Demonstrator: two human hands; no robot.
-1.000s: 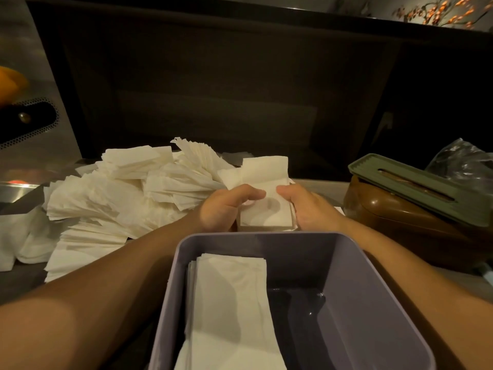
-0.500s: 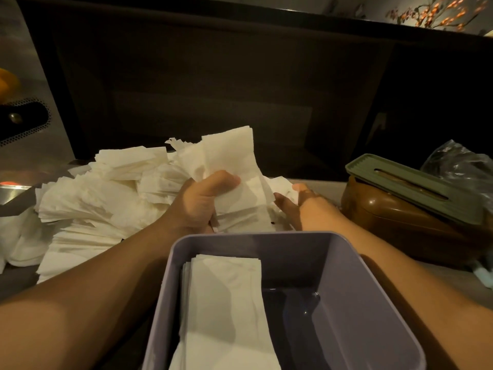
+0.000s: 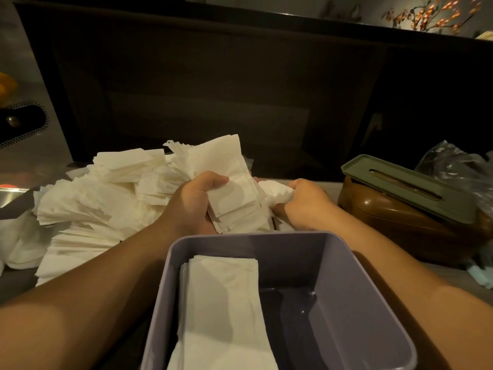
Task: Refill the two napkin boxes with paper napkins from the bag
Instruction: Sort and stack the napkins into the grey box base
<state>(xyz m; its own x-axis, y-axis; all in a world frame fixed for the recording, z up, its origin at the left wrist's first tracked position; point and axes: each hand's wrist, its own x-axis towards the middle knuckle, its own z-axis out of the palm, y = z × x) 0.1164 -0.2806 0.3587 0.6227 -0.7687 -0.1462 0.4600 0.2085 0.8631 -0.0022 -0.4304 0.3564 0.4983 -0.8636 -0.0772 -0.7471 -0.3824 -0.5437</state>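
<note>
I count 2 boxes: purple box point(image 3: 346, 276) at 6 o'clock w/ 1 napkin stack point(image 3: 224, 303), brown box point(image 3: 405, 220) at 3; left hand point(image 3: 192, 201) grips a napkin bundle point(image 3: 234, 198), right hand point(image 3: 306, 204) clutches crumpled napkin point(image 3: 274, 189).

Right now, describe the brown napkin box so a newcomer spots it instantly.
Start at the open purple box nearest the camera, then look right, past the right forearm. The brown napkin box sits there, the only one closed, under a green slotted lid.
</note>
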